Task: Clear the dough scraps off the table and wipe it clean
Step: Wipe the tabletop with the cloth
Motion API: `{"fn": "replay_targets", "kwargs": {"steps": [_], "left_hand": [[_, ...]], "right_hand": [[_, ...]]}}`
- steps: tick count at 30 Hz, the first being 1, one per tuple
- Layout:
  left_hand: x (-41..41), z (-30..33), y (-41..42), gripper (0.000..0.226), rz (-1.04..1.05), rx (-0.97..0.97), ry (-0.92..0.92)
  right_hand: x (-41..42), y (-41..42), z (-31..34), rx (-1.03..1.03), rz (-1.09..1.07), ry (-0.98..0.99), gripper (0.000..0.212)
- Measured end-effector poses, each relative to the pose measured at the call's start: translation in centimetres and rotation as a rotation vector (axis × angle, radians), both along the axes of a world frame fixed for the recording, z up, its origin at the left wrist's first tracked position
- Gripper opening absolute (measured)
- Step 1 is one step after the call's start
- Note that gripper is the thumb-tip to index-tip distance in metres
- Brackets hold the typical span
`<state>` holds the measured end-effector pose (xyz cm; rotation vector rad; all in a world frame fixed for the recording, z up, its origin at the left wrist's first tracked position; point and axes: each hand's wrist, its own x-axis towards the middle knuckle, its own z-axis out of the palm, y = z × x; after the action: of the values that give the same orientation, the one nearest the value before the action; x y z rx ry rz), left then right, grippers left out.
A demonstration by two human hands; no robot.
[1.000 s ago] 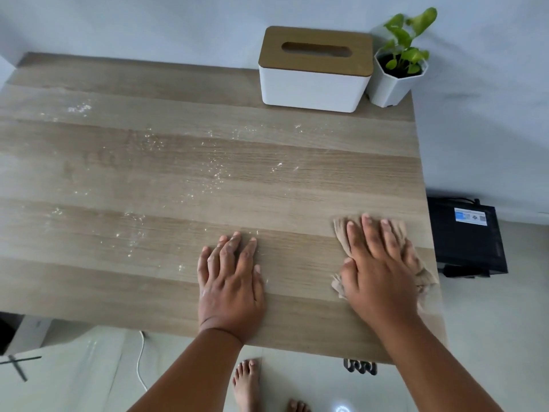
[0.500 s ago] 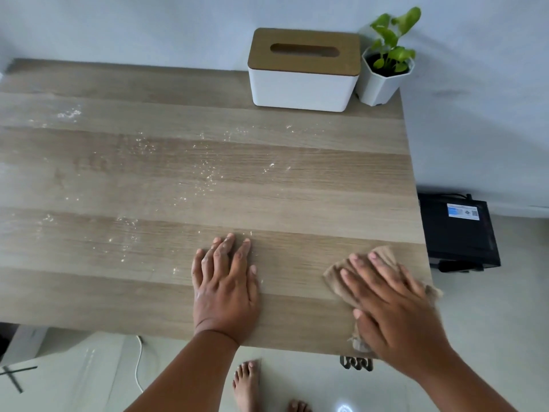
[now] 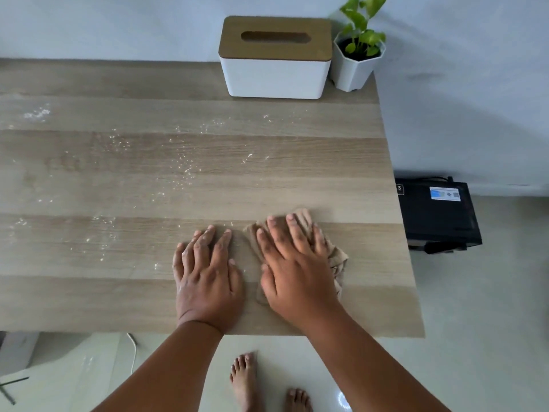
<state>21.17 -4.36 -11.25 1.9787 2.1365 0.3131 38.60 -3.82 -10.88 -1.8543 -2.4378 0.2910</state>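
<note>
- A person's right hand [image 3: 297, 272] is pressing flat on a crumpled beige cloth [image 3: 337, 258] near the front right part of the wood-grain counter [image 3: 89, 301]; its grip is spread, fingers straight over the fabric and not curled round it.
- The left hand [image 3: 206, 278] is lying palm down on the bare counter just beside the cloth, fingers straight and close together, its grip holding nothing.
- White dough scraps and flour specks [image 3: 184, 171] are lying scattered across the middle and left of the counter, beyond and to the left of both hands, with a denser smear [image 3: 37, 114] sitting near the far left edge.
- A white tissue box with a wooden slotted lid [image 3: 274, 58] is standing at the back of the counter against the pale wall.
- A small green plant in a white faceted pot [image 3: 355, 63] is standing just beside the box, at the counter's far right corner.
- A black device [image 3: 436, 215] is sitting on the floor to the right of the counter, carrying a blue-and-white sticker [image 3: 444, 193] whose print is too small to read; a white character on its near corner is looking like a "3".
- Bare feet [image 3: 243, 382] are showing on the pale tiled floor below the front edge of the counter.
</note>
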Motion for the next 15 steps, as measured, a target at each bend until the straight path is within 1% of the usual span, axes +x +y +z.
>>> {"fn": "replay_targets", "kwargs": {"steps": [4, 6, 8, 10, 13, 15], "left_hand": [[0.2, 0.1, 0.0, 0.056, 0.005, -0.003, -0.009], [0.2, 0.2, 0.0, 0.055, 0.009, 0.0, -0.015], [0.2, 0.2, 0.0, 0.055, 0.012, 0.003, -0.019], [0.2, 0.1, -0.1, 0.055, 0.01, -0.004, -0.015], [0.2, 0.1, 0.1, 0.054, 0.006, -0.013, -0.011], [0.2, 0.1, 0.0, 0.054, 0.005, -0.019, -0.011]], "right_hand": [[3.8, -3.6, -0.5, 0.027, 0.287, -0.022, 0.059], [7.3, -4.3, -0.6, 0.028, 0.312, -0.057, 0.057], [10.5, -3.7, -0.5, 0.02, 0.196, -0.09, 0.057], [12.3, -2.0, -0.3, 0.018, 0.013, -0.099, 0.057], [11.4, 1.6, -0.4, 0.012, -0.227, -0.107, 0.057], [9.1, 3.6, -0.8, 0.002, -0.338, -0.115, 0.059]]}}
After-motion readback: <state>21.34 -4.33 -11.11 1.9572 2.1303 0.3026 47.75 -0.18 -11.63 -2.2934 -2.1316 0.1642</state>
